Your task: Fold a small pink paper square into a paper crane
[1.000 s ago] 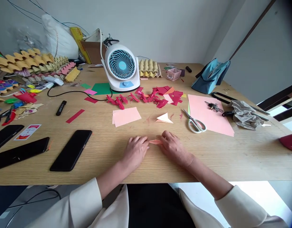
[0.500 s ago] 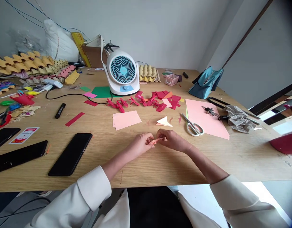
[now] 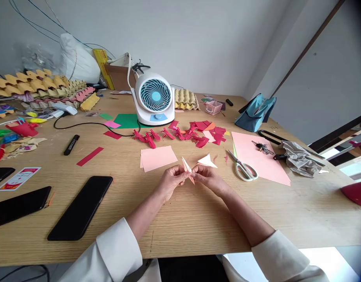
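Between my two hands is a small folded piece of pink paper (image 3: 186,165), its pointed tip rising above the fingers and another point showing below them. My left hand (image 3: 172,180) pinches it from the left, and my right hand (image 3: 209,178) grips it from the right, with the fingertips nearly meeting. Just beyond my right hand lies a pale folded paper piece (image 3: 208,160) on the wooden table (image 3: 180,223). Flat pink paper sheets (image 3: 158,158) lie past my left hand. White-handled scissors (image 3: 244,169) rest to the right, partly open.
Several red folded paper pieces (image 3: 168,133) and red scraps (image 3: 218,135) lie in front of a white fan (image 3: 156,98). At left are a black phone (image 3: 82,207) and a marker (image 3: 71,144). Keys (image 3: 262,147) sit on large pink paper (image 3: 274,168) at right, near a blue bag (image 3: 255,113).
My hands have turned the folded pink paper from lying nearly level to standing with a point upward. The fingers have come closer together. The whole view has shifted slightly.
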Available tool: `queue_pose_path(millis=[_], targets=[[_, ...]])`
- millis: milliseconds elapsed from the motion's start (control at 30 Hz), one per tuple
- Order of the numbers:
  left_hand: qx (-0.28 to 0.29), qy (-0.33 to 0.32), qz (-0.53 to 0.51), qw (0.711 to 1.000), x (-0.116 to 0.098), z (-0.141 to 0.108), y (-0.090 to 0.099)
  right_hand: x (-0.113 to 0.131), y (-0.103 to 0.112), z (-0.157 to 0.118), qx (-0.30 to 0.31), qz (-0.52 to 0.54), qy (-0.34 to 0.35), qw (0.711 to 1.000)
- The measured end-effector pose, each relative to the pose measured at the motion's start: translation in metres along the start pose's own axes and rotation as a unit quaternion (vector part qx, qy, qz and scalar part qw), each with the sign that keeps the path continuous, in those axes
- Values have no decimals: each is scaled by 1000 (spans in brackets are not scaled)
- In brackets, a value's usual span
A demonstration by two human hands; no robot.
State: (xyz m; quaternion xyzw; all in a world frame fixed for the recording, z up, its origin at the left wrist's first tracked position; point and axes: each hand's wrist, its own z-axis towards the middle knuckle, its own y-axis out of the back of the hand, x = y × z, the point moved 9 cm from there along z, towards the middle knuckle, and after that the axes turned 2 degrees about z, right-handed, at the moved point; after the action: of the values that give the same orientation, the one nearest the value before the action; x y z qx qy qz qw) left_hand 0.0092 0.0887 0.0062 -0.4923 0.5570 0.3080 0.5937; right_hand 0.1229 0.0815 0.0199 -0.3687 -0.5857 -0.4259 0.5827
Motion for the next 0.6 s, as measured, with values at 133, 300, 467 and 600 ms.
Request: queue_pose_path(millis=[133, 300, 467, 600], targets=[[9, 9, 14, 1000, 3, 0, 1, -9, 0, -1, -30, -9, -3, 999], [2, -13, 48, 999, -2, 3, 5, -9, -3, -3, -46, -58, 2, 997], [7, -33, 73, 997, -3, 2, 4, -13, -8, -5, -32, -53, -9, 998], [19, -15, 74, 997, 1, 0, 2, -15, -5, -5, -48, -75, 6, 996]])
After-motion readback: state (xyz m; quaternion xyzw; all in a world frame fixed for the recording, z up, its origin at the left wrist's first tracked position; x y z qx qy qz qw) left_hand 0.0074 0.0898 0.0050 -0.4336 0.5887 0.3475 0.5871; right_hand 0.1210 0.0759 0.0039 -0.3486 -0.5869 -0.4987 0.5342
